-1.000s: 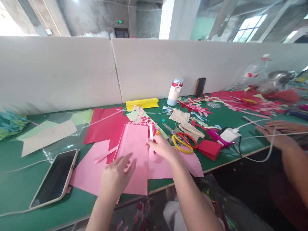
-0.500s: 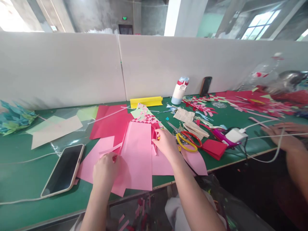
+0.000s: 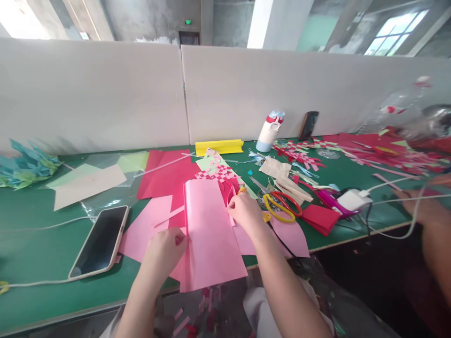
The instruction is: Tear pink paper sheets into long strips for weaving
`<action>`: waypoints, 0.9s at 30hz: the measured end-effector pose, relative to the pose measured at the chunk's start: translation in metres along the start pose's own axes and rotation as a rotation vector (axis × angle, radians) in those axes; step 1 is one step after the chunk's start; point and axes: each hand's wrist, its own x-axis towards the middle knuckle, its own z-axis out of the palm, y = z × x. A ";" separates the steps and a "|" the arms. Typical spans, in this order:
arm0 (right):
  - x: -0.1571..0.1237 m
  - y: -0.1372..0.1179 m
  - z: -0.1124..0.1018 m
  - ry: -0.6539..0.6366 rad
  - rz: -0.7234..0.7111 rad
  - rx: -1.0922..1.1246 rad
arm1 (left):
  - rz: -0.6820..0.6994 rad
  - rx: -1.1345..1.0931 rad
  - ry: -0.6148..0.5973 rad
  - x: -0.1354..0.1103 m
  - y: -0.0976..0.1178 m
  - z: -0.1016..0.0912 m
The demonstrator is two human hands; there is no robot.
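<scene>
A large pink paper sheet (image 3: 213, 234) lies in front of me over other papers, its left edge folded up and its lower end past the table's front edge. My left hand (image 3: 165, 251) is closed at that left edge, fingertips curled against the fold. My right hand (image 3: 244, 211) pinches a narrow curled pink paper strip (image 3: 232, 219) beside the sheet's right edge; its fingertips partly hide the strip. Beneath and left of the sheet are more pink paper (image 3: 146, 225) and red paper (image 3: 155, 176). Scissors (image 3: 278, 206) with red and yellow handles lie right of my right hand.
A phone (image 3: 100, 241) lies at left, its cable trailing. Behind are a yellow folded paper (image 3: 219, 147), checkered woven strips (image 3: 221, 172) and a white bottle (image 3: 269, 132). A red paper piece (image 3: 320, 218) and white charger (image 3: 352, 199) sit at right, near another person's hand (image 3: 410, 202).
The pink sheet's lower end has swung right and towards me. My left hand has moved right along with its folded edge. My right hand stays by the strip; the view has shifted slightly.
</scene>
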 end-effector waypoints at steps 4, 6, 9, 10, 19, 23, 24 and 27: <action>0.000 -0.003 0.000 0.027 -0.015 0.014 | -0.025 -0.026 0.018 -0.002 0.003 -0.004; 0.000 -0.003 0.002 0.048 -0.032 0.037 | -0.097 -0.077 0.084 -0.003 0.003 -0.010; 0.001 -0.004 0.006 0.081 -0.061 0.080 | -0.231 -0.225 0.218 -0.006 -0.003 -0.025; 0.001 -0.004 0.007 0.089 -0.069 0.096 | -0.271 -0.280 0.267 -0.007 -0.007 -0.031; 0.000 -0.008 0.005 0.037 -0.161 0.487 | -0.628 -0.833 0.801 -0.023 -0.027 -0.067; 0.001 -0.007 0.008 -0.117 -0.112 0.635 | -0.585 -0.892 0.913 -0.022 -0.038 -0.062; 0.000 -0.008 0.009 -0.157 -0.095 0.622 | -0.579 -0.901 0.920 -0.021 -0.042 -0.061; -0.001 -0.010 0.010 -0.190 -0.060 0.533 | -0.586 -0.940 0.955 -0.017 -0.050 -0.059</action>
